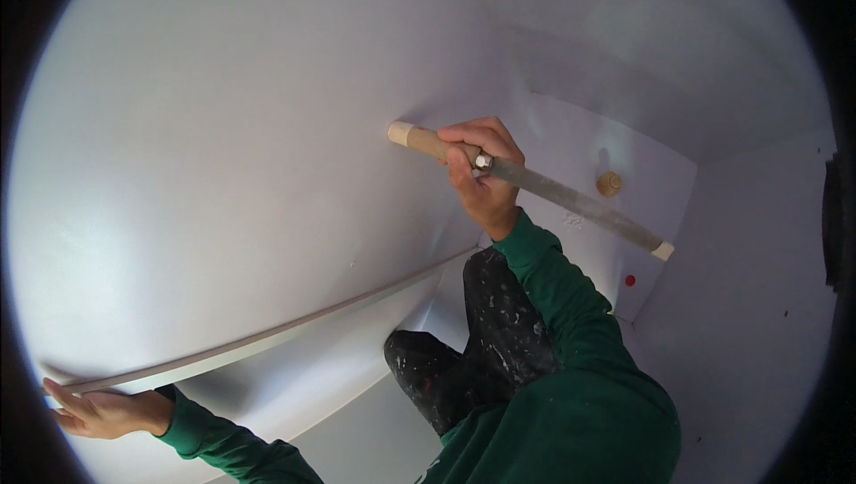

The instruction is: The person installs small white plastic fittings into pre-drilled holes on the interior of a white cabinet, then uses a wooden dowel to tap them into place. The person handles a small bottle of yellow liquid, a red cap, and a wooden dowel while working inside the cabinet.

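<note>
My right hand (481,172) is wrapped round a long bar-shaped tool (580,203) near the middle of the view. One end of it is a tan, wood-coloured grip with a pale tip, which lies close to the large white panel. Beside my fingers sits a shiny metal bolt head, and from there a grey bar runs down to the right to a white end. At the far lower left my left hand (102,413) grips the end of a long, narrow white strip (259,334), its fingers partly hidden. That strip slants up to the right along the white panel (241,145).
White walls surround me, with a corner at the right. A tan, round object (609,183) and a small red disc (630,280) lie on the pale surface beyond my right arm. My knees, in dark paint-flecked trousers (499,332), are bent below. Something dark (834,221) stands at the right edge.
</note>
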Available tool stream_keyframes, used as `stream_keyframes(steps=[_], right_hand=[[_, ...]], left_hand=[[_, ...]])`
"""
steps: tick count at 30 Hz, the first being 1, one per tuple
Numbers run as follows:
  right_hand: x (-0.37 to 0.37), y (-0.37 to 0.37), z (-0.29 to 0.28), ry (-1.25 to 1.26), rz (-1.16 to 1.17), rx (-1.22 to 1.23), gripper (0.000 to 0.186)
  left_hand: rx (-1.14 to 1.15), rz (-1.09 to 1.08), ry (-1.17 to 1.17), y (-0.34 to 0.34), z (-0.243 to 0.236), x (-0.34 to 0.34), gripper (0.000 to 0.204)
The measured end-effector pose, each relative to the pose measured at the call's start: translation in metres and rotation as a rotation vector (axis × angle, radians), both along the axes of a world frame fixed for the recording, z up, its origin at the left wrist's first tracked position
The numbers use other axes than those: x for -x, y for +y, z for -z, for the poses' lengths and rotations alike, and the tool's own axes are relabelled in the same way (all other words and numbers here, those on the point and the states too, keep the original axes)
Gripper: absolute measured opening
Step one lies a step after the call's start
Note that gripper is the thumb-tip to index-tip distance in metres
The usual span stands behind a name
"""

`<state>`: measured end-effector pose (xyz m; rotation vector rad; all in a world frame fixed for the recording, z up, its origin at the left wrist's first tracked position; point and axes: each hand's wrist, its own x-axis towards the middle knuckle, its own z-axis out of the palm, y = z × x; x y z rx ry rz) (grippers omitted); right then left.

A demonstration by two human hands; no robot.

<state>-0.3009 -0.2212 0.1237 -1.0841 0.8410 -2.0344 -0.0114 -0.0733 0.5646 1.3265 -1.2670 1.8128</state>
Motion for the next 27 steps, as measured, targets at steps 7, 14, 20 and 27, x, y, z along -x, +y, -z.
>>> stream_keyframes(steps=[7, 14, 20, 27], right_hand=[[0.02, 0.011, -0.008, 0.003, 0.089, -0.006, 0.017], [0.008, 0.005, -0.019, 0.114, 0.101, 0.026, 0.017], [0.014, 0.003, -0.013, 0.088, 0.107, 0.009, 0.016], [0.003, 0.002, -0.016, 0.084, 0.166, 0.081, 0.015]], left_hand=[[0.012, -0.055, 0.002, -0.003, 0.003, 0.004, 0.082], [-0.016, 0.053, 0.053, -0.009, 0.006, 0.014, 0.086], [0.006, 0.009, 0.031, -0.007, 0.003, 0.01, 0.086], [0.024, -0.08, 0.07, -0.009, 0.012, 0.023, 0.094]])
